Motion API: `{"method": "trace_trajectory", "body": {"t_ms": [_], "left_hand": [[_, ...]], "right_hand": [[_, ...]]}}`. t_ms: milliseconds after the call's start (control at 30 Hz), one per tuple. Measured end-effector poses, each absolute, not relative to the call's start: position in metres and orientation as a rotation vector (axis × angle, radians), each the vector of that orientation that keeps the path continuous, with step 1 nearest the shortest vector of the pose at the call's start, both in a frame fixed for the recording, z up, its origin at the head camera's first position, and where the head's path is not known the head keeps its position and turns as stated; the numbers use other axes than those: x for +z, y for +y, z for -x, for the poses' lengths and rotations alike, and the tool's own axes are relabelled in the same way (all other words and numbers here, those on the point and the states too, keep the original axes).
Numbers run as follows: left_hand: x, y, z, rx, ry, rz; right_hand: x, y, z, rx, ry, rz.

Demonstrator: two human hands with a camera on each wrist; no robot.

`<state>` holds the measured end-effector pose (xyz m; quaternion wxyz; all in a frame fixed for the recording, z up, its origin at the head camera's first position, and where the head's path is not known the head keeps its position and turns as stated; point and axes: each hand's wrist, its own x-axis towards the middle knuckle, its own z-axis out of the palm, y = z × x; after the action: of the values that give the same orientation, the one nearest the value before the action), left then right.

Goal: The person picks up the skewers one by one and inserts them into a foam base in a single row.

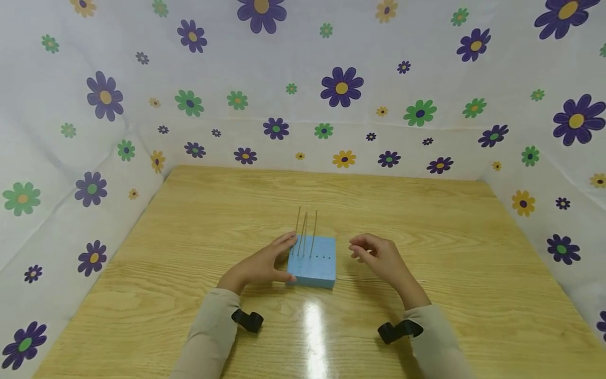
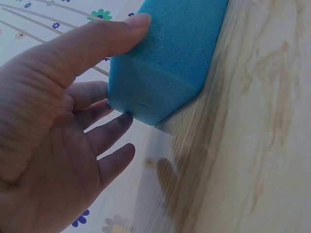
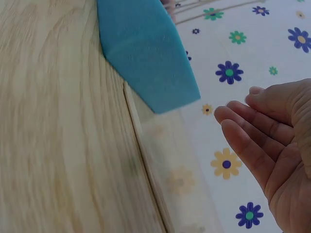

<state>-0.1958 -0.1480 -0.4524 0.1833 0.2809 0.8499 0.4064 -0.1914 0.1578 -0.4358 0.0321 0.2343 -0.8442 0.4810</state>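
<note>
A pale blue foam-like block [image 1: 324, 271] rests on the wooden table, with a row of small holes [image 1: 323, 257] across its top. Several thin sticks [image 1: 314, 231] stand in the holes on its left part, some leaning slightly. My left hand [image 1: 262, 266] holds the block's left side, the thumb [image 2: 131, 31] on the front face and the fingers [image 2: 112, 133] along the side and far corner. To the right of the block, my right hand [image 1: 383, 258] hovers with loosely bent fingers and nothing in them. Below it, thin sticks [image 3: 146, 165] lie on the table, pointing away from the block.
The wood-grain table [image 1: 213, 210] reaches back to a white cloth [image 1: 303, 52] with printed flowers, which also hangs on the left and right. A black wrist strap [image 1: 248, 320] sits over the left sleeve, and another black strap [image 1: 400, 330] over the right.
</note>
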Motion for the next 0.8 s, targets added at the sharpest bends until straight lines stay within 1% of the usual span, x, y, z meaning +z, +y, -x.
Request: {"method": "trace_trajectory", "body": {"t_ms": [167,500,800], "left_hand": [[-0.452,-0.148,0.193,1.139,2.395,-0.786],[-0.448,-0.146,0.195,1.129,2.406,-0.780],[-0.449,-0.147,0.195,1.128,2.391,-0.772]], "right_hand": [[-0.440,0.175,0.188,1.439,-2.622,-0.687],[-0.437,0.207,0.184,1.433,-2.671,-0.570],[-0.440,0.226,0.178,1.365,-2.693,-0.509]]}}
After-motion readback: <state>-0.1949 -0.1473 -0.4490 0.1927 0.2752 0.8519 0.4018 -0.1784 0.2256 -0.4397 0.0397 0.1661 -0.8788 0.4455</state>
